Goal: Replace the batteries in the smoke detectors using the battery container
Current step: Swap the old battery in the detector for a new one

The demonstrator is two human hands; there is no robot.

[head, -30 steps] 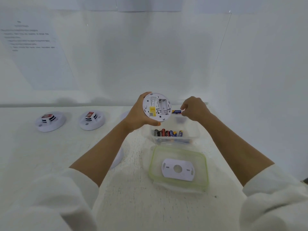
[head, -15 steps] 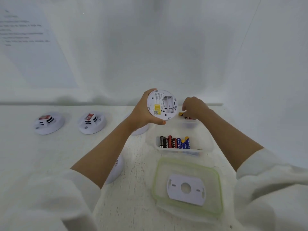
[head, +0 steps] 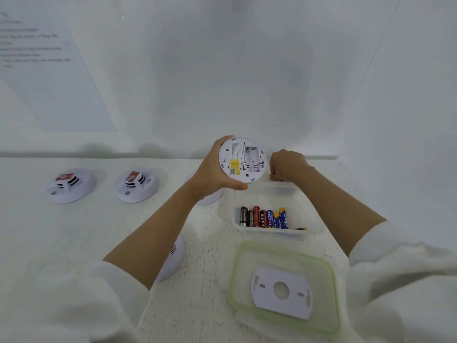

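My left hand (head: 210,169) grips a round white smoke detector (head: 243,159) above the table, its back turned to me and its battery bay showing no cells. My right hand (head: 288,165) is low at the far side of the clear battery container (head: 309,233), fingers curled down around a battery (head: 272,176) of which only a yellow end shows. Several batteries (head: 264,217) lie in a row inside the container.
The container's green-rimmed lid (head: 237,276) lies near me with a white mounting plate (head: 282,290) on it. Two smoke detectors (head: 71,185) (head: 136,185) sit at the left. Another detector (head: 173,258) lies under my left forearm and one more (head: 210,198) behind my left wrist.
My right hand carried a battery from beside the detector's back down to the table behind the container. The left hand kept the detector up.
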